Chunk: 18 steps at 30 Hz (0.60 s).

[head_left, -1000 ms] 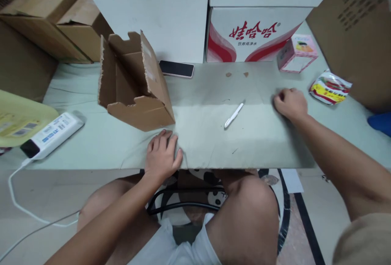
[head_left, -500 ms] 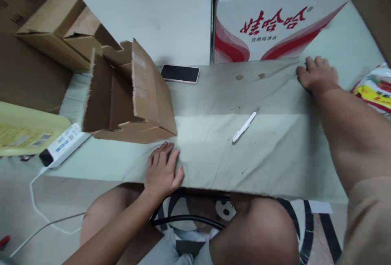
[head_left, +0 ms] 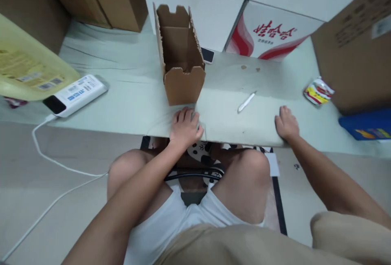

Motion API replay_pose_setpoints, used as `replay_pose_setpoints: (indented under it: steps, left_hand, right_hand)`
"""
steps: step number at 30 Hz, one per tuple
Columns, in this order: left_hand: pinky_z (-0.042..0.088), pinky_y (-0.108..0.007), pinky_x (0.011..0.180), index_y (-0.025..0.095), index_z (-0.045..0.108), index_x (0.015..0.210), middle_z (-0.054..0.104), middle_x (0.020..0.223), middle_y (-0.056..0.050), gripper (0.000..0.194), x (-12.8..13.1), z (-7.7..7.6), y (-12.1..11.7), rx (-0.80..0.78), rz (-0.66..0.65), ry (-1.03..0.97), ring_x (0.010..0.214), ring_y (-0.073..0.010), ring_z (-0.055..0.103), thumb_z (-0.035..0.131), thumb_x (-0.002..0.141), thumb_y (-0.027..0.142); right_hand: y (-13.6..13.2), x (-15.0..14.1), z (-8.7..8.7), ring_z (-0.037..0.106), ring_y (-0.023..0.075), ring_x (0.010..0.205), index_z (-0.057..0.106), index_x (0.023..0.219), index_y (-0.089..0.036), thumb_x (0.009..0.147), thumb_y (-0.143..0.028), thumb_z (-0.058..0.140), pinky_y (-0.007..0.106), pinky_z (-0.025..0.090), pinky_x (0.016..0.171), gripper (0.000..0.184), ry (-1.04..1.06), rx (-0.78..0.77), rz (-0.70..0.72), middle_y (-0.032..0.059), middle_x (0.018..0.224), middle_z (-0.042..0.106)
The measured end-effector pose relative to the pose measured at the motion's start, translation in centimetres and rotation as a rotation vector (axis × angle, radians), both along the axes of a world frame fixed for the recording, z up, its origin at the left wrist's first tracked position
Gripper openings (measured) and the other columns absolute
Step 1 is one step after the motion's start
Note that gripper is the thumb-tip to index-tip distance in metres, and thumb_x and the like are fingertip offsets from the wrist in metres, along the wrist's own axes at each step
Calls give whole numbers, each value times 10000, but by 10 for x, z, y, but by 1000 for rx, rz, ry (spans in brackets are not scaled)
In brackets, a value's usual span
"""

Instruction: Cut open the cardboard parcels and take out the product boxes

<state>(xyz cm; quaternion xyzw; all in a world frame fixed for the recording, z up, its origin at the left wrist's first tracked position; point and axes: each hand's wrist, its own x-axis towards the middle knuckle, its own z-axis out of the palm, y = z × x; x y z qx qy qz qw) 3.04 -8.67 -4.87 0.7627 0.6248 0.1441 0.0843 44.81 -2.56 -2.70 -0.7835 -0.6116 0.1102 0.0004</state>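
Palm down at the table's front edge, my left hand [head_left: 185, 128] lies with its fingers a little apart, holding nothing. Just beyond its fingertips stands an open-topped brown cardboard box [head_left: 184, 87] with notched, torn upper edges. My right hand [head_left: 287, 124] rests flat near the front edge further right, also without anything in it. Between the hands, a white utility knife [head_left: 247, 102] lies on the cloth-covered table [head_left: 222, 118], its tip pointing away to the right. Two small cardboard scraps [head_left: 243, 67] lie behind the knife. Neither hand touches the knife.
A phone [head_left: 208, 55] is partly hidden behind the box. White cartons [head_left: 270, 32] line the back. At left are a yellow jug [head_left: 30, 61] and a white device [head_left: 77, 93] with a cable. A snack packet [head_left: 318, 92] and blue package [head_left: 366, 124] sit at right.
My right hand has come back from the far right of the table to its front edge. My left hand stays by the box. The camera view has shifted.
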Motion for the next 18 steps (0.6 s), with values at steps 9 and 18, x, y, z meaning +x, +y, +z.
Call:
replay_pose_setpoints:
  steps: [9,18]
  left_hand:
    - [466,-475,1163,108,679,1218,619,1413,-190,320,3,24,6,-172,-195,-357,1352,-346,578,511,970,221]
    - [513,-354,831,150,706,942,741,888,-119,437,-3,54,41,-327,-228,-636,886,-245,702,346,1091,347]
  right_hand:
    - [-247,-25,26,749,325,743,607,776,-313,664,-734,560,593,628,767,438,106,-173,-311,32,704,668]
    - [-89,-116,95,564,204,445,582,593,-304,863,-679,460,373,536,461,478,244,92,-188,-7,476,508]
